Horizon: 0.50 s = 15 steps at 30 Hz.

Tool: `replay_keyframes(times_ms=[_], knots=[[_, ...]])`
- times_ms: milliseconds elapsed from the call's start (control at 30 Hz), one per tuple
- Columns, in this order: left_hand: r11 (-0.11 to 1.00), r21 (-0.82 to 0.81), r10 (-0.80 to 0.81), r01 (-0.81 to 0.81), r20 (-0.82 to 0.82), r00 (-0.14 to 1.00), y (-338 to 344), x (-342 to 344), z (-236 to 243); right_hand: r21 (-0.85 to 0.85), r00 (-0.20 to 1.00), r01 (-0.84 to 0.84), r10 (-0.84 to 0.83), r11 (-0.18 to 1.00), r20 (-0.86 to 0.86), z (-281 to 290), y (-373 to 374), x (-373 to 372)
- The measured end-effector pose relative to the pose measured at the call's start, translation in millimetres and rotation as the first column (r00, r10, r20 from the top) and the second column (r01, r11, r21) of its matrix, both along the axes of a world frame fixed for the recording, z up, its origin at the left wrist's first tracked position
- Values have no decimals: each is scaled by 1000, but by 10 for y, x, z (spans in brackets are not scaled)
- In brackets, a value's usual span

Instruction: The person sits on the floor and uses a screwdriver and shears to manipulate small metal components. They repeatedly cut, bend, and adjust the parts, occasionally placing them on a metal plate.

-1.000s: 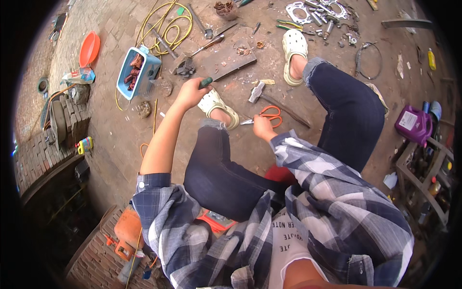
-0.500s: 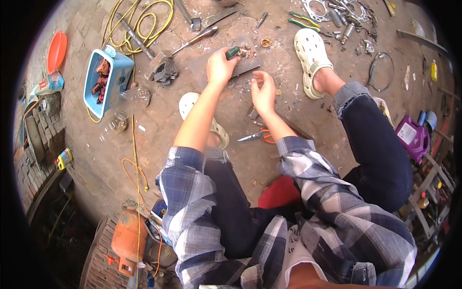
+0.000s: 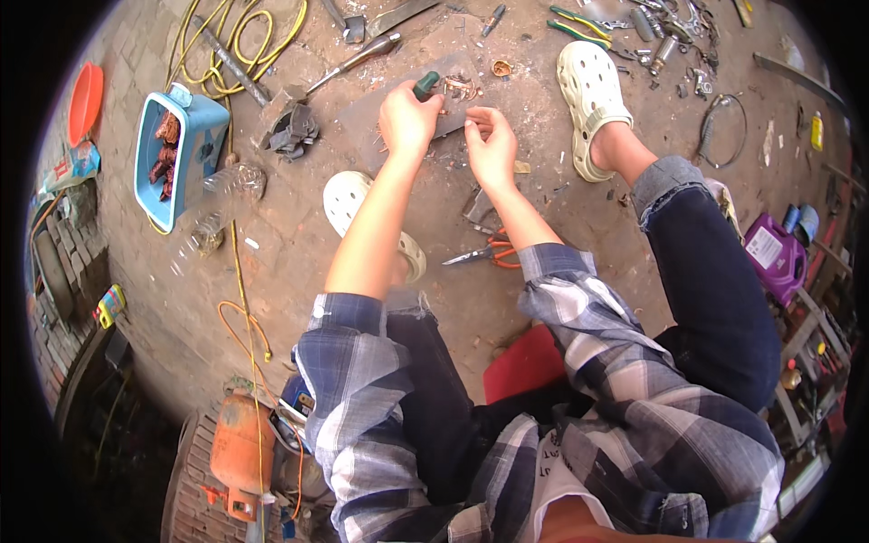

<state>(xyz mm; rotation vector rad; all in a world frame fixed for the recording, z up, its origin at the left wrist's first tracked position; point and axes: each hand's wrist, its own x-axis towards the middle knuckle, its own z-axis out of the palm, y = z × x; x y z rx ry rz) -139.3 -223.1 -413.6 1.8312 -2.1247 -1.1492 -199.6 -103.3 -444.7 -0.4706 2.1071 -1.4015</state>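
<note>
My left hand (image 3: 409, 120) is closed round a dark green cylinder (image 3: 425, 85), which looks like a handle; the rest of it is hidden by the fingers. That hand is over a flat metal plate (image 3: 360, 110) on the ground. Copper-coloured scraps (image 3: 463, 88) lie on the plate just past it. My right hand (image 3: 492, 152) is at the plate's right edge, thumb and fingertips drawn together in a pinch; anything between them is too small to make out. Orange-handled scissors (image 3: 496, 252) lie on the ground below my right hand.
A blue tub (image 3: 192, 127) with reddish-brown pieces stands left, by a clear plastic bottle (image 3: 241, 182). Farther off lie a screwdriver-like tool (image 3: 362, 59), a coiled yellow hose (image 3: 262, 45), green-handled pliers (image 3: 581, 29) and metal parts (image 3: 665, 54). My shoes (image 3: 593, 100) (image 3: 347, 201) flank the work.
My right hand has drawn its fingers together and shifted slightly up and left. My left hand, with the green cylinder, has moved slightly up and left. The whole view has shifted a little.
</note>
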Motion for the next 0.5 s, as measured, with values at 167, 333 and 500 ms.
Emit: replay_keyframes(times_ms=[167,333,500], knots=[[933,-347,-93,94,20,995,105,-222,-162,27,1000,0,-1,1000,30,63,33,-57],[876,-433,-188,213,99,977,88,-96,-202,-31,991,-34,38,999,126,61,19,-18],[780,-556,-284,286,92,954,105,-88,-204,-43,983,-25,32,999,179,69,10,-54]])
